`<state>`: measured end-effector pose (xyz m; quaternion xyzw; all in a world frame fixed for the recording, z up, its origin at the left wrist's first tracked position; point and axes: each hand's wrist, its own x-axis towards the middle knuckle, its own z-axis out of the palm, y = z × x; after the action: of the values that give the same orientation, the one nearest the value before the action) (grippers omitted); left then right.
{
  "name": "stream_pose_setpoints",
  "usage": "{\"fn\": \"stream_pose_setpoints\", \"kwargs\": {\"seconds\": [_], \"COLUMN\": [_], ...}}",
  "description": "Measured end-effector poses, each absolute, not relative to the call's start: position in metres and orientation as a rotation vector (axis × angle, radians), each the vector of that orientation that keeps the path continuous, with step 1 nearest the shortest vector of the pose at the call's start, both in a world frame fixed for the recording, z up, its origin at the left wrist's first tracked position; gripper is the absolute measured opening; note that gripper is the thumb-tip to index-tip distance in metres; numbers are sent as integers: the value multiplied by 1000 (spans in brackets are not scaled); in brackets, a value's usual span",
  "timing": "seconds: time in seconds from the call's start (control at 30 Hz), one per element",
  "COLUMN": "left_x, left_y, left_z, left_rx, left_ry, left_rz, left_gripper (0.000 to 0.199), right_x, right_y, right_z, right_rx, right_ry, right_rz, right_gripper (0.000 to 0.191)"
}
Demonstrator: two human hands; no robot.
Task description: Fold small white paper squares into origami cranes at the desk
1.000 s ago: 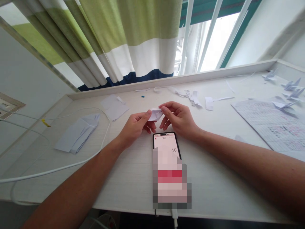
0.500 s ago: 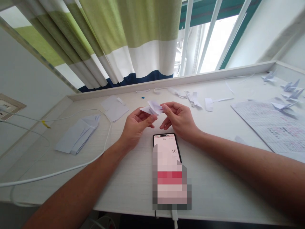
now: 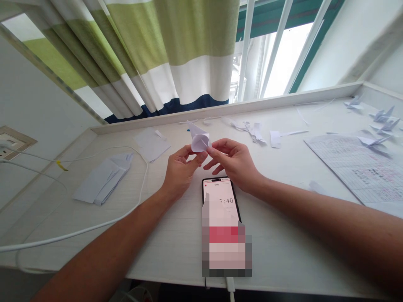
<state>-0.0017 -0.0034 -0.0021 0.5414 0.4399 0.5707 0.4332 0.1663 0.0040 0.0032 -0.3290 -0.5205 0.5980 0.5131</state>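
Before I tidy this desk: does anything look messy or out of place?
Yes. Torn paper scraps lie strewn along the table's far edge near the window, and a white cable loops loosely across its left side. Nothing looks spilled or damaged.

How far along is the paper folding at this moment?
Done: several folded paper figures lie at the table's far right. In hand: the left hand and right hand pinch a partly folded white paper piece above the phone. Left: a stack of unfolded sheets lies to the left.
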Motion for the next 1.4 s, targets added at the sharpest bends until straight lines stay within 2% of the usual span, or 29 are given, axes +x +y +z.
{"fn": "stream_pose_setpoints", "kwargs": {"seconds": [0.43,0.67,1.07,1.27,1.4], "left_x": [-11,-13,-15,-19,-19], "left_y": [-2,-1,-3,-4,-4], "left_z": [0,-1,7,7,5], "left_rx": [1297,1280,1207,1241,1285], "left_ry": [902,971,960,925,932], "left_rz": [1343,1317,1153,1081,1037], "left_gripper": [27,28,38,33,34], "right_x": [175,173,175,178,181], "right_y": [12,12,17,19,22], "right_z": [6,4,-1,2,5], "right_rx": [-659,-768,-718,-729,-707], "right_ry": [-1320,-1350,-1389,-1352,-1316], "right_rz": [1785,1575,1640,1707,1717], "right_gripper": [31,38,46,44,35]}}
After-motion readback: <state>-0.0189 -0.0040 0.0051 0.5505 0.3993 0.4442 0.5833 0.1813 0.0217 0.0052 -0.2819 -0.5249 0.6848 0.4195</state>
